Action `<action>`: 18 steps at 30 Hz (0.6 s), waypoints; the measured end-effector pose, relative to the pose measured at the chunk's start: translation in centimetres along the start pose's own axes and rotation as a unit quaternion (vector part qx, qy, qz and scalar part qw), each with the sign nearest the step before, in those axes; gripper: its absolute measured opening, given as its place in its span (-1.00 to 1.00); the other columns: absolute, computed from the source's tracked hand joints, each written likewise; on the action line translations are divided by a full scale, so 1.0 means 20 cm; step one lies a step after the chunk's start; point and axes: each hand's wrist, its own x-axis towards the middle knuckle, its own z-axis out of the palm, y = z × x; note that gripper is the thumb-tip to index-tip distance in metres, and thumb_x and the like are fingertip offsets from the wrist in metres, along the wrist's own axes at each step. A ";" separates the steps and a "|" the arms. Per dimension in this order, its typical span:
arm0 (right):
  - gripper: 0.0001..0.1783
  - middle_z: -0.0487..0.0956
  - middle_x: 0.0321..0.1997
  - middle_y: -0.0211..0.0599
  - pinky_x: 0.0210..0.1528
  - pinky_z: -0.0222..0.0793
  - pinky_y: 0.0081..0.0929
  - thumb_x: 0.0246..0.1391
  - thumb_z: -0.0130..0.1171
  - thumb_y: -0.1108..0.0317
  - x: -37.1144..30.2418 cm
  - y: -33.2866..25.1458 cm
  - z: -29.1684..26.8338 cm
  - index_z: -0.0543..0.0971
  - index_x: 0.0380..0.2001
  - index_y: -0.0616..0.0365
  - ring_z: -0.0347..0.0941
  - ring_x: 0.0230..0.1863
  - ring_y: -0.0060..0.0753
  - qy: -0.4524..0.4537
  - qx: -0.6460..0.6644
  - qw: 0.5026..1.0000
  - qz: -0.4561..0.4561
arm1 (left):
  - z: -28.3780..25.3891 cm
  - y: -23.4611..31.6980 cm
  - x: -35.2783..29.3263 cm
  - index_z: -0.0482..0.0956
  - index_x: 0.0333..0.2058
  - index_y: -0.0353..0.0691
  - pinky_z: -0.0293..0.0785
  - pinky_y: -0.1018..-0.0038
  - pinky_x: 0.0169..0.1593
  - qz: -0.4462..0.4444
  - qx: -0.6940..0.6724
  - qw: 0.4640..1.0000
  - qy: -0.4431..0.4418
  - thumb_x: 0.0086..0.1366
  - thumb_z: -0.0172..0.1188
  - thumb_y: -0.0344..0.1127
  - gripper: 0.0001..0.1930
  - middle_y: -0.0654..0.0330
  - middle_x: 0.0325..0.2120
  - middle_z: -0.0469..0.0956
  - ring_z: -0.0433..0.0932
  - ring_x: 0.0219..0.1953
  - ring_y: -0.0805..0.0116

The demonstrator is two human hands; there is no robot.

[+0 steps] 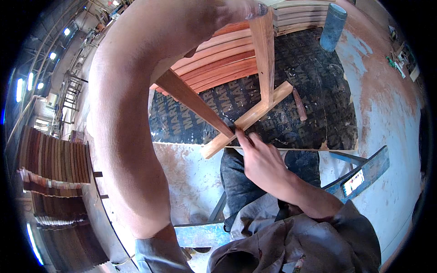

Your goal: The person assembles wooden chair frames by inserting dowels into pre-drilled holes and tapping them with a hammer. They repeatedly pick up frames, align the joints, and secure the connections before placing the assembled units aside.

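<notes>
A wooden frame piece stands before me: a pale crosspiece (248,119) lies aslant at the board's near edge, and two longer bars, a left bar (193,100) and a right bar (264,57), join it. My left hand (239,10) reaches across the top of the view, its thumb pressed on the right bar's upper end; its other fingers are hidden. At the left joint, my right hand (264,161) has its fingers closed around a small dark thing (230,123) that I cannot make out. A short reddish-brown stick (299,104) lies right of the crosspiece.
Curved wooden slats (218,59) are stacked at the back of the black printed board (318,132). A blue-grey cylinder (333,27) stands at its far right corner. Nearer, a phone (353,183) rests on a blue bench (378,168). Stacked wooden parts (54,157) are at left.
</notes>
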 end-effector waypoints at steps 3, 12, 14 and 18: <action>-0.24 0.51 -0.10 0.28 -0.26 0.65 -0.11 0.05 0.16 0.60 0.03 0.03 0.06 0.23 0.35 0.53 0.66 -0.25 0.21 0.021 -0.001 1.000 -0.018 | 0.06 -0.07 -0.04 0.72 -0.02 -0.26 0.55 0.28 -0.28 0.076 -0.008 0.995 0.057 0.38 0.23 0.18 -0.44 0.05 -0.43 0.71 0.64 -0.44 0.24; -0.12 0.43 -0.05 0.18 0.08 0.43 0.09 0.04 0.13 0.66 -0.22 -0.09 0.09 0.12 0.46 0.38 0.46 0.01 0.28 -0.010 0.089 0.995 -0.033 | -0.07 -0.03 0.03 0.69 -0.04 -0.34 0.57 0.28 -0.24 -0.011 0.019 0.997 -0.068 0.44 0.16 0.22 -0.39 0.00 -0.49 0.68 0.65 -0.45 0.24; -0.12 0.42 -0.04 0.21 0.04 0.46 0.07 0.05 0.15 0.65 -0.21 -0.10 0.12 0.11 0.46 0.40 0.46 0.04 0.27 -0.004 0.050 0.999 -0.014 | -0.06 -0.04 0.03 0.69 -0.04 -0.35 0.58 0.28 -0.23 -0.004 0.042 0.996 -0.075 0.44 0.15 0.24 -0.37 -0.01 -0.50 0.68 0.66 -0.45 0.23; -0.14 0.42 -0.04 0.25 -0.15 0.57 -0.10 0.02 0.16 0.67 -0.09 -0.15 0.13 0.15 0.43 0.43 0.56 -0.10 0.22 0.015 0.011 1.000 -0.008 | -0.06 -0.06 0.01 0.69 -0.04 -0.33 0.59 0.24 -0.18 0.003 0.047 0.998 -0.050 0.45 0.13 0.24 -0.38 -0.01 -0.47 0.69 0.68 -0.41 0.18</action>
